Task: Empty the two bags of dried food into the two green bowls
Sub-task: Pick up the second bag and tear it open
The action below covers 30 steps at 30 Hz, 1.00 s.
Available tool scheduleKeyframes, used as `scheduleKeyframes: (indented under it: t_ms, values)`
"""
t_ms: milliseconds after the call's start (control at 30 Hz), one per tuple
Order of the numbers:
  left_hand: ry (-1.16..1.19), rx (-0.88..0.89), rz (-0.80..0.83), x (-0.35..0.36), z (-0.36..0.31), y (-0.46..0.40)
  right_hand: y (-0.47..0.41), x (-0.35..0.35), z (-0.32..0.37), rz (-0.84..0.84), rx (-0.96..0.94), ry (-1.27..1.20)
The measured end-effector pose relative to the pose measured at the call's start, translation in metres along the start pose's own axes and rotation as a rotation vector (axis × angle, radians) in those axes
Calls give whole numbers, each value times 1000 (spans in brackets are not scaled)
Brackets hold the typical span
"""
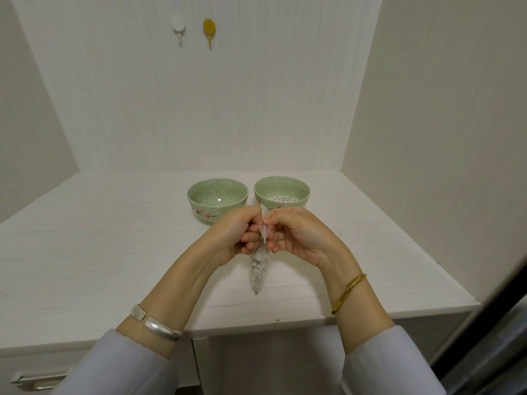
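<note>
Two green speckled bowls stand side by side at the back of the white counter. The left bowl (217,198) looks empty inside. The right bowl (281,192) holds pale dried food at its bottom. In front of them a small clear bag (257,273) of pale dried food hangs upright above the counter. My left hand (235,238) and my right hand (296,238) both pinch the bag's top edge from opposite sides, fingers curled. Only one bag is in view.
The white counter (114,266) sits in a walled alcove. Two hooks, one white (178,27) and one yellow (209,28), are fixed high on the back wall. A drawer handle (37,381) shows below the front edge at the left. A dark edge (484,337) crosses the lower right.
</note>
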<state>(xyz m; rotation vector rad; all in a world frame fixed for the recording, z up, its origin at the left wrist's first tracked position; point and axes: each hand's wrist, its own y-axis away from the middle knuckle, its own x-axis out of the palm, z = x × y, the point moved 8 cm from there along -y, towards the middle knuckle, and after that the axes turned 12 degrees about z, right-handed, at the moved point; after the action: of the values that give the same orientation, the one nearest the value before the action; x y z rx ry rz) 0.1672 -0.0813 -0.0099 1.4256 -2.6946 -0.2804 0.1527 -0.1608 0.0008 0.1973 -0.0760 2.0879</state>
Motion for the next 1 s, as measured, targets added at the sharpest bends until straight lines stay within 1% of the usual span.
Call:
scheduleKeyframes:
  t_ms: [133,267,333,400,600,667,733,833,1000]
  values:
    - [127,39,-14,4,0,-2,-1,-1,3,-97,-14,78]
    - [180,42,-28,7,-1,-2,3,-2,5,-141,-27,63]
    - [176,38,-24,11,-2,-1,7,-3,8,-165,-39,100]
    - [104,38,-31,12,-6,1,10,-1,13,-199,-50,193]
    - [-255,66,-252,-16,-29,15,31,-15,37,-388,-88,385]
    - [-345,69,-300,-27,-34,19,38,-22,45,-453,-92,471]
    - [-448,66,-333,-31,-40,22,39,-24,48,-484,-74,551]
    - [-588,58,-359,-31,-49,24,41,-25,47,-495,-54,579]
    - [-723,18,-314,-24,-55,27,44,-27,43,-473,-59,558]
